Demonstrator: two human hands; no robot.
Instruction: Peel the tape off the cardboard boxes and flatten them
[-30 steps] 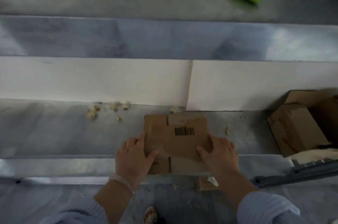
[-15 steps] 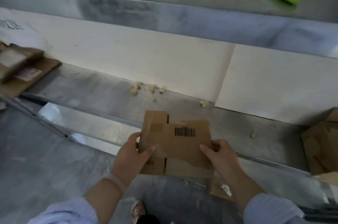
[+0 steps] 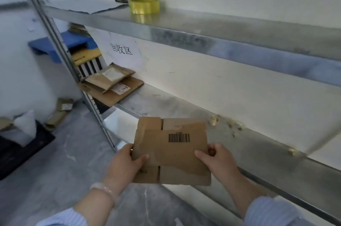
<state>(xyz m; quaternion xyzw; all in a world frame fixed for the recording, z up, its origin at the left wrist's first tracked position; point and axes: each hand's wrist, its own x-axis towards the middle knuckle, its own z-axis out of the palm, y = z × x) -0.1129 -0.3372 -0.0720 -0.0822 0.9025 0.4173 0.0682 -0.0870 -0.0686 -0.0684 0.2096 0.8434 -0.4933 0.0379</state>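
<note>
A flattened brown cardboard box (image 3: pixel 171 152) with a printed barcode is held up in front of the metal shelf, off its surface. My left hand (image 3: pixel 125 163) grips its left edge, thumb on top. My right hand (image 3: pixel 217 159) grips its right edge the same way. A stack of other flattened boxes (image 3: pixel 112 85) lies at the far left end of the lower shelf (image 3: pixel 184 107), under a paper sign with handwriting. Crumpled bits of peeled tape (image 3: pixel 214 120) lie on the lower shelf along the wall.
A roll of yellow tape (image 3: pixel 144 5) sits on the upper shelf (image 3: pixel 203 28). A shelf upright (image 3: pixel 60 54) rises at left, with a blue plastic piece (image 3: pixel 55 44) behind it. More cardboard scraps (image 3: pixel 60 111) and a black tray (image 3: pixel 22 148) lie on the floor at left.
Both hands lifted the flattened box off the lower shelf and carried it left as my view swung left; the stack of flattened boxes and the sign came into sight.
</note>
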